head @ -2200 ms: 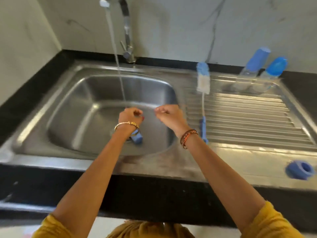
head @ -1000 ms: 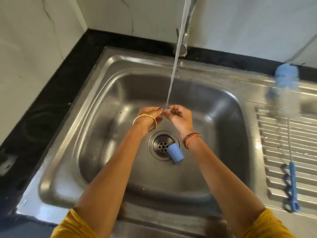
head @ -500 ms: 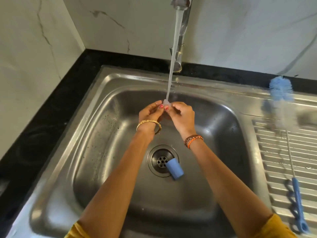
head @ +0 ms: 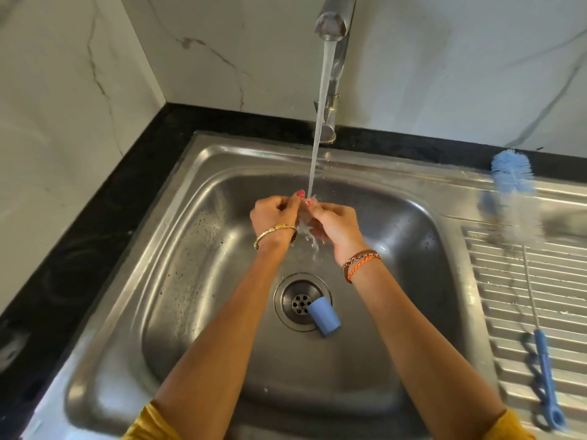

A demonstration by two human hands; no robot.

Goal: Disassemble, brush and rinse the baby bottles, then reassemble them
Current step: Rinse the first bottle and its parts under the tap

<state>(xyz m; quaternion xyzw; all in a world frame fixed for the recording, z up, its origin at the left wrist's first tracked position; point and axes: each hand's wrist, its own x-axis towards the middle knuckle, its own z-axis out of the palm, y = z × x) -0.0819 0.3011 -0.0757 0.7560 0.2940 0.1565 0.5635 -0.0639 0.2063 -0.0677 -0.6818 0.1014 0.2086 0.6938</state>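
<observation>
Both hands, left hand [head: 275,214] and right hand [head: 334,223], pinch a small clear soft teat [head: 305,217] under the water stream [head: 320,106]. Nearer, a smooth blue cap [head: 324,315] lies tipped beside the drain [head: 298,301]. Rightward, the bottle brush [head: 521,223] lies lengthwise, bristles farthest.

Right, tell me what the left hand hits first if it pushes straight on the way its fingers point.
The left hand points toward the right hand; it would press into it first, fingertips apparently already touching.
</observation>
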